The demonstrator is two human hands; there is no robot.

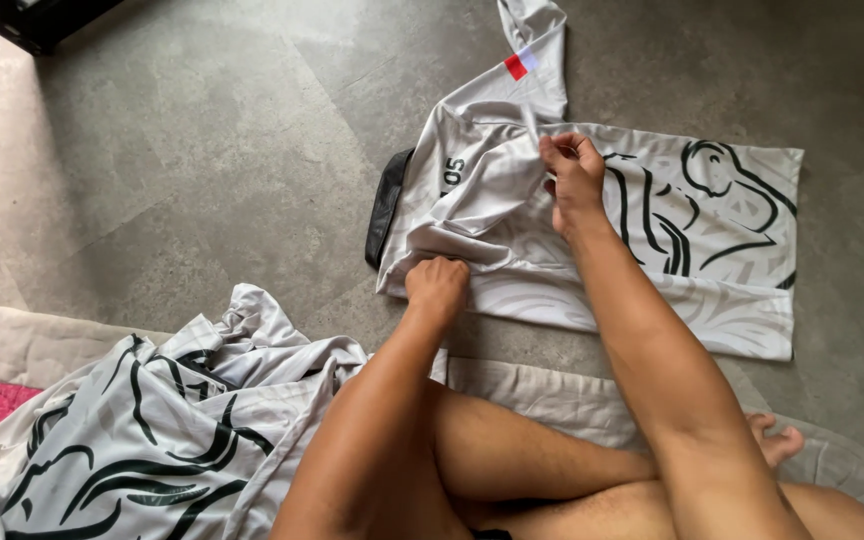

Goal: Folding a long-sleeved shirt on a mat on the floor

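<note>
So the person is sitting cross-legged on the floor [202, 150], grey stone-look tiles, with a white jersey [592, 240] spread out flat in front of them. It has a black swirly line print at the far right end and a black collar poking out on the left edge. One sleeve with a small red patch sticks up toward the top of the view.

The right hand [574, 170] is pinched shut on a fold of the jersey's fabric near the middle, lifting it a bit so it bunches up. The left hand [438, 285] is closed into a fist, knuckles down, pinning the near edge of the same jersey against the floor.

Closer in, on the left, there's a crumpled pile of similar shirts [162, 430] with the same black print, lying on a pale quilted mat [12, 345], just beside the person's left arm.

What could go sideways, as far as I can judge: the fabric looks slick, so the pinched fold could slip out of the right hand and flop back crooked. And if the left fist eases off, the whole jersey would probably slide across the smooth tile and get its flat part rumpled. That loose sleeve up top could also get trapped under a fold.
</note>
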